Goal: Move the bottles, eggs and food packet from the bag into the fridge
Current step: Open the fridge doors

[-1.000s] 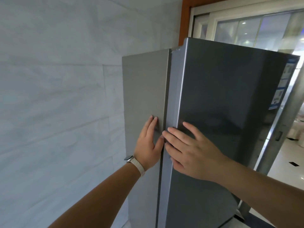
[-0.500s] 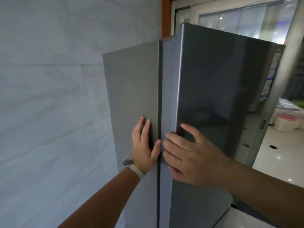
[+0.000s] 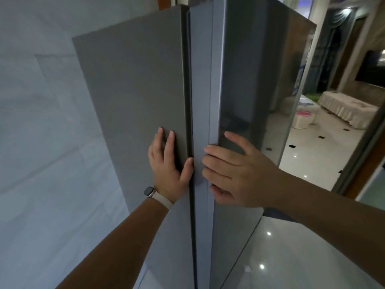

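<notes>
A tall grey two-door fridge fills the middle of the head view. My left hand lies on the left door, fingers flat on its face and thumb hooked into the dark gap between the doors. My right hand grips the inner edge of the right door, fingers curled over its pale side strip. The doors stand slightly apart, and the fridge's inside is hidden. No bag, bottles, eggs or food packet are in view.
A pale tiled wall stands close on the left of the fridge. A glossy white floor stretches to the right, with a cream sofa and a pink-topped stool farther back.
The view has swung right and downward, so more of the room shows. Both hands stay on the door edges, now farther apart, and the gap between the doors looks wider.
</notes>
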`<state>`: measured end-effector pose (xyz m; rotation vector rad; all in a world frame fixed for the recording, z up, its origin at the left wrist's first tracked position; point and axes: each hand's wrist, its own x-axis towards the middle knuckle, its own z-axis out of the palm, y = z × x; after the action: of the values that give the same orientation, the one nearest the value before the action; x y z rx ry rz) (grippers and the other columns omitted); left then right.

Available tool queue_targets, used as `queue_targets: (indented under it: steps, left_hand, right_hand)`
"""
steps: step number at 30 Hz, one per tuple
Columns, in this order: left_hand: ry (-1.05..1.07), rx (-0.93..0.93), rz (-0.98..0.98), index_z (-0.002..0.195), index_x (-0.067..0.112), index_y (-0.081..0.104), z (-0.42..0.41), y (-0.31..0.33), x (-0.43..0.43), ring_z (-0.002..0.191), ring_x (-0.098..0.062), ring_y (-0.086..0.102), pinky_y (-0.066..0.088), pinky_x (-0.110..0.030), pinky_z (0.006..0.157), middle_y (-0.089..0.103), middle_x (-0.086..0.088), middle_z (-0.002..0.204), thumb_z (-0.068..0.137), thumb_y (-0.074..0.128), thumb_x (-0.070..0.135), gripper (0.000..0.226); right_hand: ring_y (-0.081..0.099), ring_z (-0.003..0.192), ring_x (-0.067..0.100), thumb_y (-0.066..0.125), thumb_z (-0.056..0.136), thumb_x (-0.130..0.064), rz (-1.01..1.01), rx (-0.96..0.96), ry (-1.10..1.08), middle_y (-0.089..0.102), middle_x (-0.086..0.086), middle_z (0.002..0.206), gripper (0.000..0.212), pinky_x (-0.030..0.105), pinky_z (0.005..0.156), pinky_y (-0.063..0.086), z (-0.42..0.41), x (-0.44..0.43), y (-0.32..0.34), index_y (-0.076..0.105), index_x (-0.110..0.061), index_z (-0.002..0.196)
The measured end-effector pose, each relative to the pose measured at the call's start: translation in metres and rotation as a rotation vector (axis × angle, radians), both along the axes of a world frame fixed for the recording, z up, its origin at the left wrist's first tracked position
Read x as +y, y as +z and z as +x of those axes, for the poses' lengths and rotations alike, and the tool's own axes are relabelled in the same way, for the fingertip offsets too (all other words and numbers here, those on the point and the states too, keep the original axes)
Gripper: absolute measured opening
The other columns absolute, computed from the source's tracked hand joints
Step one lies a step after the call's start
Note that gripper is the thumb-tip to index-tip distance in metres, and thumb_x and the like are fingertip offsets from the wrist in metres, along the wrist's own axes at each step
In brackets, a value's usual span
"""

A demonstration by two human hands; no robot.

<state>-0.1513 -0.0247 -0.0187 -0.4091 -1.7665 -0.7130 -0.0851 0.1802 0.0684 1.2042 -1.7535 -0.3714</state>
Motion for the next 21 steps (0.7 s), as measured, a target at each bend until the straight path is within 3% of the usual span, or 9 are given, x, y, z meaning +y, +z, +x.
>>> queue_targets:
  steps: [5,11,16,21]
  left_hand:
    - [0.008,0.012,-0.016,0.148,0.016,0.028,-0.002,0.0,-0.001,0.137,-0.04,0.034,0.034,-0.06,0.108,0.031,-0.029,0.15,0.095,0.048,0.047,0.064]
    - [-0.004,-0.008,0.016,0.145,0.01,0.033,0.002,0.004,0.003,0.135,-0.041,0.034,0.032,-0.058,0.11,0.033,-0.03,0.149,0.096,0.046,0.048,0.064]
    - [-0.024,-0.027,0.034,0.146,0.009,0.032,0.004,0.003,0.005,0.136,-0.043,0.033,0.029,-0.056,0.113,0.031,-0.03,0.15,0.098,0.042,0.05,0.064]
    - [-0.066,-0.072,0.048,0.147,0.01,0.033,0.013,0.006,0.003,0.137,-0.044,0.032,0.03,-0.059,0.112,0.03,-0.027,0.152,0.093,0.053,0.044,0.066]
  right_hand:
    - [0.05,0.124,0.024,0.05,0.092,-0.029,-0.002,-0.018,-0.046,0.066,0.009,0.113,0.028,0.053,0.114,0.027,0.007,-0.002,0.001,0.068,-0.011,0.103]
    - [0.056,0.118,0.024,0.062,0.084,-0.028,-0.022,0.047,-0.043,0.068,0.007,0.106,0.017,0.053,0.11,0.032,0.023,0.026,-0.004,0.07,-0.014,0.091]
    - [0.054,0.119,0.026,0.062,0.086,-0.027,-0.029,0.013,-0.102,0.068,0.009,0.108,0.019,0.053,0.11,0.032,0.041,0.044,-0.007,0.07,-0.013,0.094]
    - [0.05,0.125,0.026,0.058,0.088,-0.027,-0.041,-0.017,-0.223,0.067,0.01,0.113,0.022,0.05,0.111,0.033,0.06,0.052,-0.011,0.07,-0.012,0.099]
